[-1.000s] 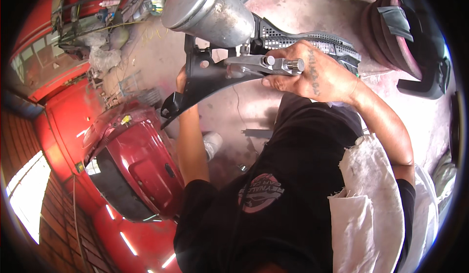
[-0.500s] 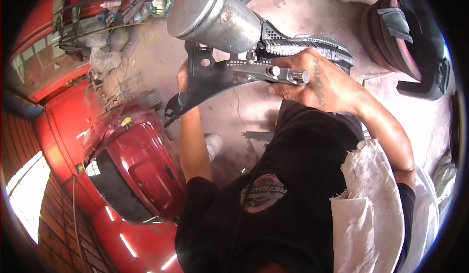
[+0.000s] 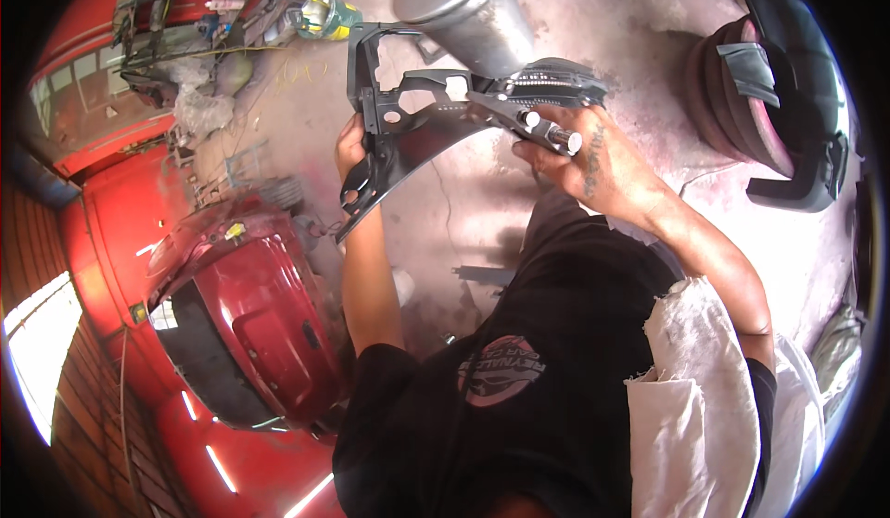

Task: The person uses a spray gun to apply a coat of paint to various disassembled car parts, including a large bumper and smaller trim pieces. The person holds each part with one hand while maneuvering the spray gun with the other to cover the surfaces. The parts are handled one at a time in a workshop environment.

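Note:
My right hand (image 3: 607, 170) is wrapped round the handle of a spray gun (image 3: 542, 128), whose silvery fittings stick out toward me. The gun's big metal cup (image 3: 482, 31) leans over to the upper left. Below and behind the cup is a black plastic car panel (image 3: 417, 147), with a curved edge, cut-out openings and a mesh-like strip. My left hand (image 3: 350, 147) grips this panel at its left edge, partly hidden behind it. The gun's nozzle cannot be made out against the panel.
At left stands a dark red car tailgate (image 3: 278, 319). Tins and bottles lie at the upper left beside a green-yellow tin (image 3: 329, 17). To the right, black bumper pieces (image 3: 807, 161) rest against a reddish rounded object (image 3: 737, 101). A white cloth (image 3: 695, 407) hangs over my right arm.
The spray gun has turned, its cup swinging to the right and upward. The black panel has tilted, showing more of its framed upper-left end. My left hand has moved slightly with it.

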{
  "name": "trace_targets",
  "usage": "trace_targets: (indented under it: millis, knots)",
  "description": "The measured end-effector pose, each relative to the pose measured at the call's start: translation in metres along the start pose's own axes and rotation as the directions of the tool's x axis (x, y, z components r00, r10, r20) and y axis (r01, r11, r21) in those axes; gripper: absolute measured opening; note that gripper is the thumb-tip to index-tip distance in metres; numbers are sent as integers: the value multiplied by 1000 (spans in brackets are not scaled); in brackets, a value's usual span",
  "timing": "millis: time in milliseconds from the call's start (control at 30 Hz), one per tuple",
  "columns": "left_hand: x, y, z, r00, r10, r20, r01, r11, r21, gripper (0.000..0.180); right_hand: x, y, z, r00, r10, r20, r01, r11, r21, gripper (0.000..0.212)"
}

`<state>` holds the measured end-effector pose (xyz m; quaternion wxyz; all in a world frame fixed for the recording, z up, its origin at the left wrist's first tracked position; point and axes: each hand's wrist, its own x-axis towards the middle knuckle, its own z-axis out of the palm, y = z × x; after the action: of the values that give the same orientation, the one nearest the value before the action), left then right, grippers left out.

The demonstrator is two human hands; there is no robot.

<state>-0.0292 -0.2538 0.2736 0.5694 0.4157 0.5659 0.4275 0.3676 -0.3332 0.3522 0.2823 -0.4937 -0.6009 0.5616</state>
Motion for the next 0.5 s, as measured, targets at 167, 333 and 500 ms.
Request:
trace_targets:
  millis: [167,333,500]
  knots:
    - [-4,1,-17,1000,-1,-20,0,999,-40,31,-8,10,-3,980,141,-138,-147,988,-38,54]
    - [-14,-5,-12,999,21,-43,-26,994,-109,28,-8,18,2,990,-86,-116,95,993,76,42]
    - [-17,-10,-20,996,90,-26,-93,982,-164,26,3,6,2,998,13,-54,-5,989,149,31]
